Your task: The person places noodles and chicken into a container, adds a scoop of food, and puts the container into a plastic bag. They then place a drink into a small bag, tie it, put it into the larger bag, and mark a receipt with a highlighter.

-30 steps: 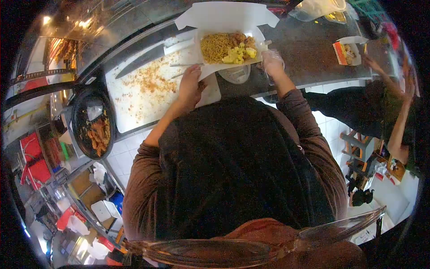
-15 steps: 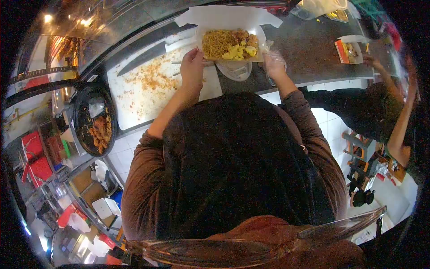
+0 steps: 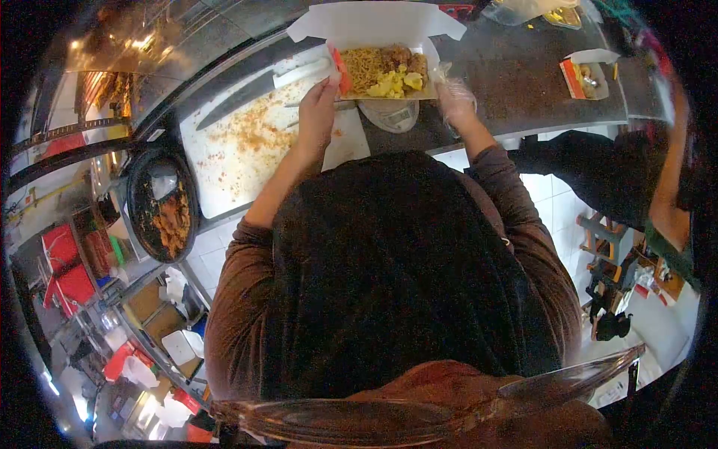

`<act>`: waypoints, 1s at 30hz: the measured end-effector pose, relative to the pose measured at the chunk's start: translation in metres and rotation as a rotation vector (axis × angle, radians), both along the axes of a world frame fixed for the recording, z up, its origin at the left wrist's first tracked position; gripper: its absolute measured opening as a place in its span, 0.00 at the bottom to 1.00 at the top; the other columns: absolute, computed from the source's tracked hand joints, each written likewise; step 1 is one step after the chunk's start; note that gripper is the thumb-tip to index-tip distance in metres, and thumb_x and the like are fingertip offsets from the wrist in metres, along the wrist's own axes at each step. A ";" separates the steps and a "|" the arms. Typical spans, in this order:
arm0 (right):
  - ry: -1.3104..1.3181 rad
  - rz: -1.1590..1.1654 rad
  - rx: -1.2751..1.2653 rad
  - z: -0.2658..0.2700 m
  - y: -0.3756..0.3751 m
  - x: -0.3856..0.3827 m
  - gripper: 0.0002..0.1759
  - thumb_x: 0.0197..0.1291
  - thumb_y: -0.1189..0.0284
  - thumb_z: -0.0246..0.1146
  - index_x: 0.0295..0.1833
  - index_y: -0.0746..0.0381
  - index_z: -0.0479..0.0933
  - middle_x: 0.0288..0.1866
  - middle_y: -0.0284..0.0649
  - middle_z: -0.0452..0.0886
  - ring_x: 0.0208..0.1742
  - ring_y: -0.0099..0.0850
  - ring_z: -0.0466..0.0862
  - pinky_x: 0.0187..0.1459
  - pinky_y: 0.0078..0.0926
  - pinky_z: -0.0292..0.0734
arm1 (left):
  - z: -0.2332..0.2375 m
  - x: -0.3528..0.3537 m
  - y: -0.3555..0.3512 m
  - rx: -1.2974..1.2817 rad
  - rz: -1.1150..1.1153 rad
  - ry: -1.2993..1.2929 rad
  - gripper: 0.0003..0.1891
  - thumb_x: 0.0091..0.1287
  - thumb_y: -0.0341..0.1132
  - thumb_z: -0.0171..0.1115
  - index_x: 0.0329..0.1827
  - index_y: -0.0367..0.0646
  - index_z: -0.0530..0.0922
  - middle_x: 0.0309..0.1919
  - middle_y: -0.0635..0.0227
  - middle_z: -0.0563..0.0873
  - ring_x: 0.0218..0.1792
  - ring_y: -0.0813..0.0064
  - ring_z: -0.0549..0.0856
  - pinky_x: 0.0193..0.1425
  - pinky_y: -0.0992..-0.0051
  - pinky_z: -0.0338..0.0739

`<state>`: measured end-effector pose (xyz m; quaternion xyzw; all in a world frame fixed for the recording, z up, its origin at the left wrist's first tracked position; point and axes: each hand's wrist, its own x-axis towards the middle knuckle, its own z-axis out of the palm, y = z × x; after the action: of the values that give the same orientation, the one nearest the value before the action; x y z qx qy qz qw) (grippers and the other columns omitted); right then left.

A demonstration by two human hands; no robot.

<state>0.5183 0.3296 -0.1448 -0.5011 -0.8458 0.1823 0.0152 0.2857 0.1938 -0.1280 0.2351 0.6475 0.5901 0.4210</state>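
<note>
Worktop (image 3: 516, 90)'s pretty dark right of the food box (image 3: 378, 22); left hand (image 3: 319, 101) pinches its left corner, right hand (image 3: 458, 105) closes round the other, probably keeping the noodles (image 3: 362, 67) level.

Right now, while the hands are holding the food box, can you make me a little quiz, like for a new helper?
1. Which hand wears a clear glove: A) left, or B) right?
2. True or false: the lid is shut.
3. Fill in: crumbs are scattered over the white ____.

Key:
1. B: the right hand.
2. False: the lid of the food box stands open.
3. cutting board.
</note>
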 end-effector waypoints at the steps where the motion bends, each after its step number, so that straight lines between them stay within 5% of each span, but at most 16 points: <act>1: 0.026 0.006 0.003 -0.003 0.001 0.001 0.21 0.61 0.57 0.43 0.42 0.60 0.76 0.43 0.52 0.76 0.46 0.47 0.75 0.46 0.41 0.67 | 0.001 -0.001 0.000 0.007 0.007 -0.078 0.21 0.64 0.41 0.54 0.53 0.32 0.71 0.37 0.66 0.79 0.36 0.80 0.75 0.39 0.80 0.69; 5: 0.087 0.024 0.036 -0.025 0.009 0.004 0.19 0.61 0.59 0.46 0.41 0.61 0.76 0.42 0.52 0.76 0.41 0.48 0.76 0.42 0.41 0.70 | 0.008 -0.003 0.012 -0.074 0.068 -0.247 0.17 0.63 0.43 0.54 0.47 0.40 0.72 0.37 0.68 0.75 0.40 0.74 0.76 0.42 0.75 0.73; 8: 0.135 0.056 0.072 -0.019 0.004 0.008 0.17 0.60 0.62 0.49 0.42 0.62 0.75 0.40 0.50 0.77 0.36 0.47 0.78 0.40 0.39 0.72 | -0.001 -0.008 0.021 -0.119 0.069 -0.302 0.15 0.62 0.43 0.57 0.43 0.39 0.71 0.33 0.68 0.77 0.33 0.78 0.75 0.32 0.78 0.72; 11: 0.364 -0.018 -0.040 -0.051 0.008 0.013 0.14 0.58 0.66 0.52 0.43 0.64 0.74 0.38 0.46 0.78 0.36 0.41 0.79 0.43 0.34 0.74 | -0.014 -0.011 0.031 -0.079 0.059 -0.193 0.15 0.61 0.43 0.58 0.39 0.40 0.71 0.33 0.67 0.76 0.33 0.78 0.75 0.31 0.77 0.73; 14: 0.619 -0.093 -0.156 -0.086 0.019 0.024 0.14 0.55 0.71 0.57 0.46 0.65 0.72 0.37 0.43 0.79 0.39 0.36 0.79 0.46 0.29 0.74 | -0.005 -0.011 0.041 -0.181 -0.183 -0.027 0.18 0.61 0.45 0.57 0.42 0.39 0.71 0.34 0.66 0.77 0.35 0.76 0.76 0.36 0.75 0.73; 16: 0.539 -0.156 -0.099 -0.086 0.023 0.040 0.16 0.52 0.73 0.60 0.47 0.65 0.71 0.37 0.43 0.79 0.40 0.34 0.79 0.46 0.27 0.75 | -0.013 -0.002 0.053 -0.193 -0.263 0.086 0.19 0.61 0.47 0.56 0.43 0.39 0.72 0.36 0.66 0.78 0.36 0.75 0.76 0.39 0.75 0.72; 21: -0.126 -0.315 0.176 -0.024 0.025 0.092 0.22 0.41 0.76 0.68 0.46 0.62 0.72 0.38 0.42 0.78 0.40 0.34 0.78 0.44 0.31 0.75 | 0.015 0.037 0.075 -0.119 -0.504 0.271 0.16 0.61 0.47 0.56 0.47 0.48 0.74 0.43 0.64 0.79 0.43 0.74 0.77 0.46 0.75 0.70; 25: 0.630 -0.788 -0.150 -0.063 0.080 0.171 0.21 0.49 0.63 0.61 0.49 0.62 0.72 0.45 0.42 0.77 0.48 0.34 0.75 0.47 0.32 0.71 | 0.032 0.043 0.071 0.048 -0.658 0.452 0.15 0.59 0.41 0.59 0.48 0.47 0.74 0.44 0.66 0.79 0.46 0.75 0.77 0.48 0.75 0.71; 28: 0.853 -0.922 0.031 -0.007 0.084 0.190 0.27 0.57 0.53 0.48 0.51 0.63 0.72 0.50 0.47 0.75 0.52 0.37 0.74 0.50 0.33 0.67 | 0.036 0.034 0.059 -0.081 -0.627 0.295 0.14 0.61 0.40 0.58 0.48 0.47 0.74 0.43 0.64 0.79 0.44 0.75 0.78 0.48 0.76 0.70; 30: 0.722 -0.969 0.343 0.007 0.081 0.201 0.30 0.61 0.52 0.44 0.59 0.63 0.66 0.56 0.49 0.71 0.56 0.41 0.71 0.54 0.35 0.63 | 0.040 0.027 0.050 -0.024 -0.636 0.242 0.14 0.62 0.37 0.55 0.49 0.43 0.72 0.44 0.62 0.77 0.45 0.75 0.76 0.50 0.77 0.69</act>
<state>0.7188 0.4108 -0.1377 -0.7247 -0.4816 0.1744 0.4609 0.3130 0.2440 -0.0878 0.4884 0.5940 0.3895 0.5068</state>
